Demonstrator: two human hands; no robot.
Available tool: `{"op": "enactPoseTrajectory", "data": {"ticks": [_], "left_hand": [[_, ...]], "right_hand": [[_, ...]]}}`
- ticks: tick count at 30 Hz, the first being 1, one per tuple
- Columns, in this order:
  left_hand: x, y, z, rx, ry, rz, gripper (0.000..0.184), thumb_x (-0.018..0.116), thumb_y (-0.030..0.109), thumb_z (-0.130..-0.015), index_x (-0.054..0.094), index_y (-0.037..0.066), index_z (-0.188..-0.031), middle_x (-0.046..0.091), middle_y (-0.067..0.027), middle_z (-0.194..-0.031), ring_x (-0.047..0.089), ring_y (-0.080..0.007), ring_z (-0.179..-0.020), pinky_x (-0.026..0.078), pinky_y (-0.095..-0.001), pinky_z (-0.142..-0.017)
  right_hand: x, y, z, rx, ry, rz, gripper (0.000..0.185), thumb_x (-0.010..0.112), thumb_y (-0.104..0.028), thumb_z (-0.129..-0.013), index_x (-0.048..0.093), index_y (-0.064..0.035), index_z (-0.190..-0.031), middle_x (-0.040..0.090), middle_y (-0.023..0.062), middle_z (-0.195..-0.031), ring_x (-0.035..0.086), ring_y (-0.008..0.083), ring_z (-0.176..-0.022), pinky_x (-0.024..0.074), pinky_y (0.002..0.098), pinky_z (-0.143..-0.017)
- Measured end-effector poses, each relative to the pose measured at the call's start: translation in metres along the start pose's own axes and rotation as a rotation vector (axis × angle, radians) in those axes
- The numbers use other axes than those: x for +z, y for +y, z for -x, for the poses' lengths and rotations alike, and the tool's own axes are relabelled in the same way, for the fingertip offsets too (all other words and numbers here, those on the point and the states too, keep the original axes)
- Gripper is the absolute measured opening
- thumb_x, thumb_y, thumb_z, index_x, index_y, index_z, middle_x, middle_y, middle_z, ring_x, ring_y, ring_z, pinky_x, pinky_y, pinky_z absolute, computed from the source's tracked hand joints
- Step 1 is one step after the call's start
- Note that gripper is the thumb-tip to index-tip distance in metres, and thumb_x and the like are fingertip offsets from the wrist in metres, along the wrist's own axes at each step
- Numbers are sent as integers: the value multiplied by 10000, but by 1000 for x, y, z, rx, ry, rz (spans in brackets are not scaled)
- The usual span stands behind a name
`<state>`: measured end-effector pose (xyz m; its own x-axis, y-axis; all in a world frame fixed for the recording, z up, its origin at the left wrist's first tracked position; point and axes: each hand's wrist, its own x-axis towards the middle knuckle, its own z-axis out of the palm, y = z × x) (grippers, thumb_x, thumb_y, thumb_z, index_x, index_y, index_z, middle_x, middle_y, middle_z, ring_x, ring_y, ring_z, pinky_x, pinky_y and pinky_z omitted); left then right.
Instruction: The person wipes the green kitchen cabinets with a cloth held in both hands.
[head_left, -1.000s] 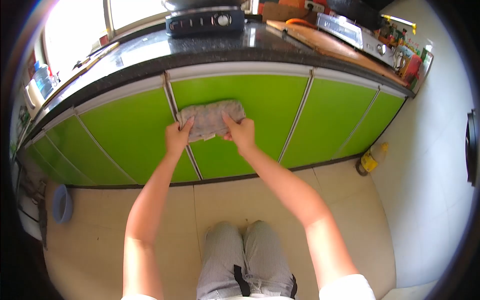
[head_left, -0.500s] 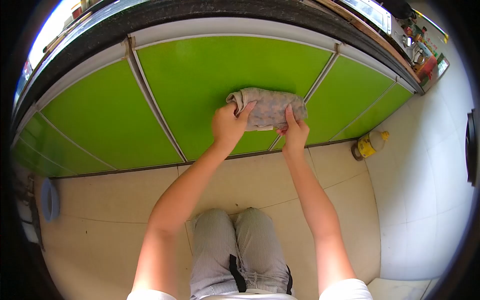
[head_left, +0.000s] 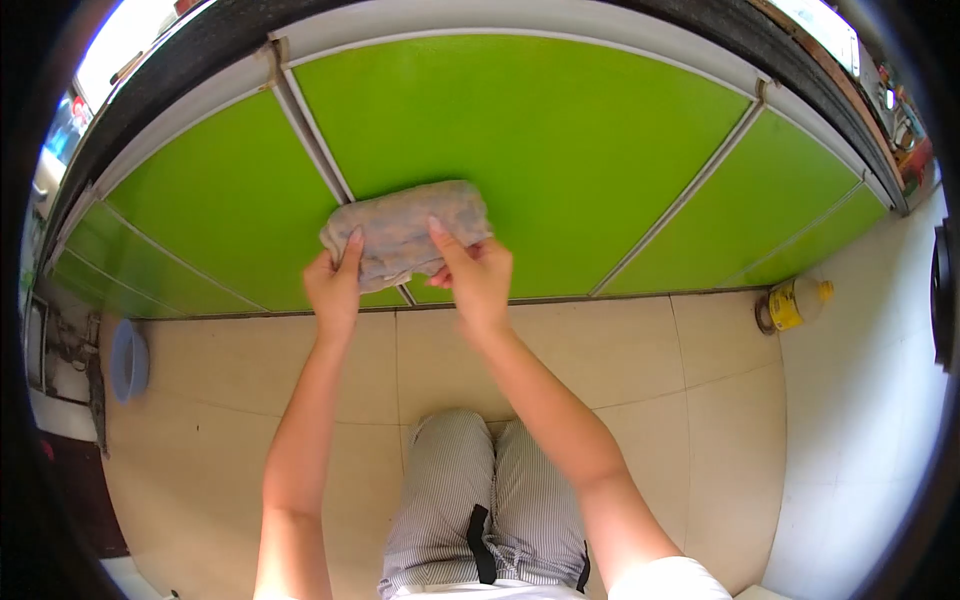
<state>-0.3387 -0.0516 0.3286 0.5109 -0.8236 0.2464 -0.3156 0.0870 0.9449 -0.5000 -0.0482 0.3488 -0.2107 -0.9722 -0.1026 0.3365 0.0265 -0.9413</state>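
A folded, greyish-pink patterned cloth [head_left: 405, 225] is stretched between my two hands in front of the green cabinet doors [head_left: 560, 150]. My left hand [head_left: 335, 285] grips its lower left end, thumb on top and fingers tucked behind. At the lower right end, my right hand [head_left: 475, 280] pinches the cloth the same way. The cloth lies across the seam between two door panels; whether it presses on them I cannot tell for sure. Its underside and some of my fingertips are hidden.
A dark countertop edge [head_left: 230, 45] runs above the cabinets. On the tiled floor [head_left: 640, 370] stand a blue basin [head_left: 128, 362] at the left and a yellow-labelled bottle [head_left: 797, 303] by the white wall [head_left: 870, 370] at the right. My knees [head_left: 450, 440] are below my hands.
Both hands have carried the cloth leftward along the doors, from the middle panel to its left seam. The view has turned slightly to the left.
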Motion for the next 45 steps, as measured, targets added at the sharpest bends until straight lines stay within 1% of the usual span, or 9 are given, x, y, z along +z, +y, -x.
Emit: {"op": "enactPoseTrajectory", "data": {"ticks": [3, 7, 10, 16, 23, 29, 39, 42, 45], "left_hand": [[44, 18, 21, 139, -180, -117, 446, 671, 363, -775, 531, -4, -563, 457, -6, -461, 346, -72, -453, 281, -266, -397], [135, 38, 56, -119, -687, 121, 478, 662, 395, -768, 506, -1, -550, 453, -33, -440, 487, -113, -377, 375, -262, -368], [164, 39, 76, -139, -735, 204, 478, 671, 404, -755, 512, -1, -557, 458, -45, -438, 548, -152, -384, 418, -266, -371], [106, 5, 58, -284, -434, 155, 397, 673, 402, -762, 576, 30, -665, 485, 16, -534, 429, -70, -430, 372, -220, -396], [14, -37, 40, -461, -38, 194, 383, 644, 405, -786, 588, 55, -932, 571, -5, -734, 501, -78, -613, 351, -205, -453], [62, -41, 46, -400, -415, 163, 312, 632, 310, -813, 571, 37, -950, 593, -36, -771, 521, -86, -539, 347, -212, -370], [180, -33, 103, -514, -626, 349, 354, 667, 299, -776, 586, -6, -937, 615, -82, -820, 584, -154, -595, 489, -265, -410], [159, -43, 99, -480, -526, 342, 363, 683, 313, -760, 591, -2, -917, 606, -67, -779, 575, -146, -587, 481, -266, -411], [111, -79, 79, -462, -329, 225, 374, 695, 335, -747, 589, 12, -902, 597, -43, -743, 547, -113, -558, 441, -246, -395]], "right_hand": [[-53, -5, -8, -92, 191, -97, 307, 702, -272, -760, 547, -7, -753, 507, 21, -571, 449, 85, -412, 395, 217, -382], [-149, -8, -31, -84, 510, -112, 262, 667, -260, -791, 568, -17, -801, 505, -2, -626, 405, 64, -489, 359, 207, -414], [-179, -8, -39, -53, 588, -176, 268, 648, -247, -804, 574, 6, -849, 533, 11, -694, 420, 70, -538, 362, 212, -433], [-107, 17, -24, 30, 444, -131, 270, 662, -282, -801, 575, -41, -887, 529, -17, -689, 391, 58, -495, 342, 213, -421], [-23, 86, -6, 186, -57, -163, 295, 698, -276, -765, 579, -11, -817, 562, 29, -656, 484, 92, -453, 397, 228, -408], [-70, 69, -12, 160, 207, -238, 273, 689, -270, -771, 568, -26, -763, 551, 24, -635, 468, 93, -445, 387, 223, -414], [-172, 62, -45, -4, 642, -94, 269, 656, -289, -801, 555, -45, -848, 542, 4, -716, 483, 89, -588, 409, 227, -481], [-149, 69, -36, 132, 600, 6, 280, 660, -277, -798, 583, -31, -908, 564, 0, -736, 454, 71, -560, 381, 211, -460], [-123, 115, -30, 233, 274, 2, 319, 655, -277, -801, 589, -9, -961, 592, 31, -747, 516, 91, -557, 439, 229, -475]]}}
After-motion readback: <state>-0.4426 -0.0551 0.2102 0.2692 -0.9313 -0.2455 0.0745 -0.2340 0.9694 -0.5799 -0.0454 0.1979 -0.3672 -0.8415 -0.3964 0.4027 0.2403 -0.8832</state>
